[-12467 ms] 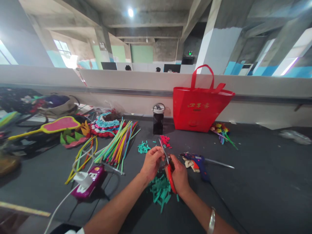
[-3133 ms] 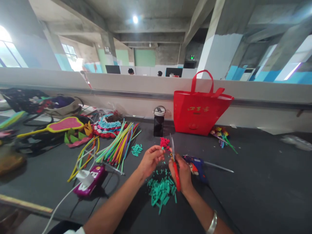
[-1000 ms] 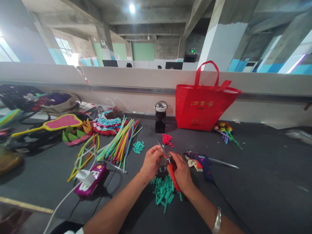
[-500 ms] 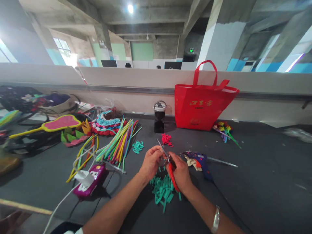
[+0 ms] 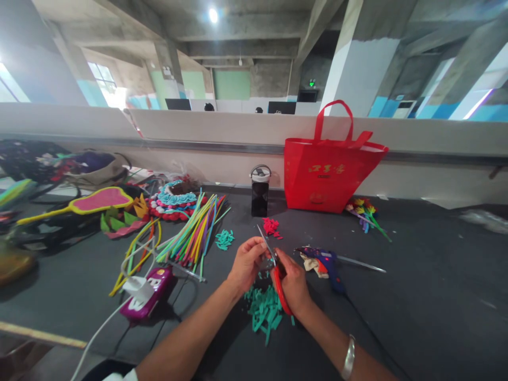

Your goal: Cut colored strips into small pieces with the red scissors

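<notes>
My right hand (image 5: 292,280) is closed around red-handled scissors (image 5: 281,291), whose blades point up and to the left. My left hand (image 5: 249,264) is pinched close beside the blades; what its fingertips hold is too small and hidden to name, though a bit of teal shows near the blades. Below both hands lies a loose pile of teal strips (image 5: 265,312). Farther out on the table are a small heap of teal pieces (image 5: 225,239) and a heap of pinkish-red pieces (image 5: 271,227).
A dark phone (image 5: 260,199) leans on a white-lidded cup (image 5: 261,173). To the right are a red bag (image 5: 329,177) and a blue glue gun (image 5: 331,270) with its cord. Left are colourful pipe cleaners (image 5: 194,230), a purple power strip (image 5: 148,299) and a pink-and-yellow craft piece (image 5: 101,200).
The scissors and my right hand have shifted very slightly. My left hand stays pinched in nearly the same place, and the piles look the same.
</notes>
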{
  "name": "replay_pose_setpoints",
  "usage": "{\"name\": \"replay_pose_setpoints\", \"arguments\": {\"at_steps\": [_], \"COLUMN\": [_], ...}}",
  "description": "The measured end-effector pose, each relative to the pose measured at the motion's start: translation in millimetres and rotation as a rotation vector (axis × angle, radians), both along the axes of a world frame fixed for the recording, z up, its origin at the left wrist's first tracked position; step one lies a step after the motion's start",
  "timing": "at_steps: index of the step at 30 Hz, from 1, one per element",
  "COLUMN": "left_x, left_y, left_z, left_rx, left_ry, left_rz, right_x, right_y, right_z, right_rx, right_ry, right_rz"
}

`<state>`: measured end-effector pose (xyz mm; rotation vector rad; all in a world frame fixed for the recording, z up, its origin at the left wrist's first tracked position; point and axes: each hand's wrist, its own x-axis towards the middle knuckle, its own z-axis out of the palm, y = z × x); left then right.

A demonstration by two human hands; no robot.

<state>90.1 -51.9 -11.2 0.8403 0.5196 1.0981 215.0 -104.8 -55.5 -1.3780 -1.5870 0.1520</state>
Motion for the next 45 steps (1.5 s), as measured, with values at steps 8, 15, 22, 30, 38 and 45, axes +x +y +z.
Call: {"name": "replay_pose_setpoints", "arguments": {"at_steps": [8, 15, 22, 30, 38, 45], "left_x": [0, 1, 1, 0, 8, 7], "left_y": [-1, -3, -3, 1, -8, -7], "left_z": [0.3, 1.3, 0.5, -3.5, -7.4, -9.1], "left_rx": [0.031, 0.001, 0.053, 0.147, 0.683, 0.703], "left_ry": [-0.001, 0.007, 0.005, 0.227, 0.848, 0.859], "left_rz": [0.003, -0.012, -0.034, 0.009, 0.269, 0.216], "right_x": [3, 0, -1, 8, 9, 12], "right_y": [2, 0, -2, -1, 0, 4], "right_z": [1.9, 4.8, 8.6, 23.8, 19.5, 17.4], "right_rx": [-0.014, -0.018, -0.007, 0.008, -0.038, -0.022], "right_ry": [-0.005, 0.065, 0.109, 0.241, 0.335, 0.338], "right_rz": [-0.002, 0.05, 0.032, -0.063, -0.074, -0.065]}}
